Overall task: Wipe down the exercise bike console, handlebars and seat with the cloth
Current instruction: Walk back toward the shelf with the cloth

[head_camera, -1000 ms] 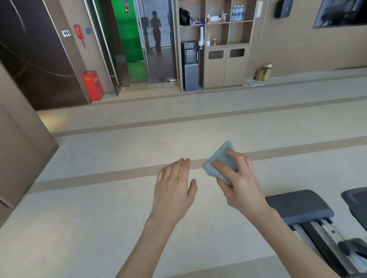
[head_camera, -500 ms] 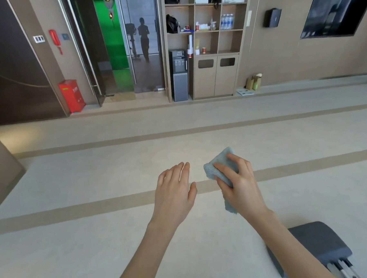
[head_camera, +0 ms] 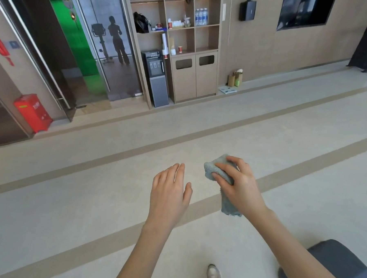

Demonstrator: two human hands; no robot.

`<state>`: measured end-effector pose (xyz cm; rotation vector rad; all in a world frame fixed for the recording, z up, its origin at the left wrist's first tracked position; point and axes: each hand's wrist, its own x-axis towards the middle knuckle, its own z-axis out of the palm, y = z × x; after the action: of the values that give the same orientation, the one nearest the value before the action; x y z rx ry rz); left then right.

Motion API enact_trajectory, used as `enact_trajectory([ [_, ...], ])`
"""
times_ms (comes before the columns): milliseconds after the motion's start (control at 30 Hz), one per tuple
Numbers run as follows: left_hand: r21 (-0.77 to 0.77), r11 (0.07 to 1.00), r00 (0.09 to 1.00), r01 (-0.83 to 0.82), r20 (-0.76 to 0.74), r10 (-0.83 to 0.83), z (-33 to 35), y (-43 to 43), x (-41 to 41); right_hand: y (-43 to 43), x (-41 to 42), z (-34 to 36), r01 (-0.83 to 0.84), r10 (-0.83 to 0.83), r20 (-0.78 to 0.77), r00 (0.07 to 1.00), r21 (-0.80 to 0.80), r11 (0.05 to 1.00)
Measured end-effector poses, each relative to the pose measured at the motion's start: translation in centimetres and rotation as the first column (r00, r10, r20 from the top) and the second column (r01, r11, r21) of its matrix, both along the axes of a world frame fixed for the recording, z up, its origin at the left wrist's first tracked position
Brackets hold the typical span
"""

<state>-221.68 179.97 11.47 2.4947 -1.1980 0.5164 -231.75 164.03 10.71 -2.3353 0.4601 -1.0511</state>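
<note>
Above the pale floor [head_camera: 75, 208], a blue-grey cloth [head_camera: 223, 179] is gripped.
It is clutched by the right hand [head_camera: 240, 184]'s curled fingers; the left hand [head_camera: 168, 195] is spread flat, holding nothing.

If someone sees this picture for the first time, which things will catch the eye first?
The two bare hands in the middle: the right hand holds a crumpled blue-grey cloth, the left hand hovers open beside it. Next, the red box on the floor at far left and the bright green wall at top left.

Striped floor [head_camera: 76, 219] bears red box [head_camera: 33, 112] and water dispenser [head_camera: 156, 80]
</note>
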Motion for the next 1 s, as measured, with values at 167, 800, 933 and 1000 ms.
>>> enact_trajectory([
  [167,-0.013,1.000,0.999,0.022,0.041,-0.021,-0.1,-9.1,9.0,-9.1,9.0,-0.6,0.011,-0.011,0.003,1.000,0.030,0.999],
  [800,-0.029,0.999,1.000,-0.019,0.002,0.019,-0.9,-39.6,43.2,-40.3,43.3,-1.3,-0.001,-0.002,-0.026,1.000,-0.130,0.992],
  [933,-0.020,1.000,1.000,-0.004,-0.012,0.003,-1.1,-46.3,52.4,-47.0,52.2,-1.1,0.013,-0.017,-0.026,1.000,-0.136,0.991],
  [1000,-0.023,1.000,1.000,0.006,-0.018,-0.006,-0.5,-49.8,57.1,-50.2,56.7,-0.4,0.024,-0.027,-0.022,0.999,-0.127,0.992],
])
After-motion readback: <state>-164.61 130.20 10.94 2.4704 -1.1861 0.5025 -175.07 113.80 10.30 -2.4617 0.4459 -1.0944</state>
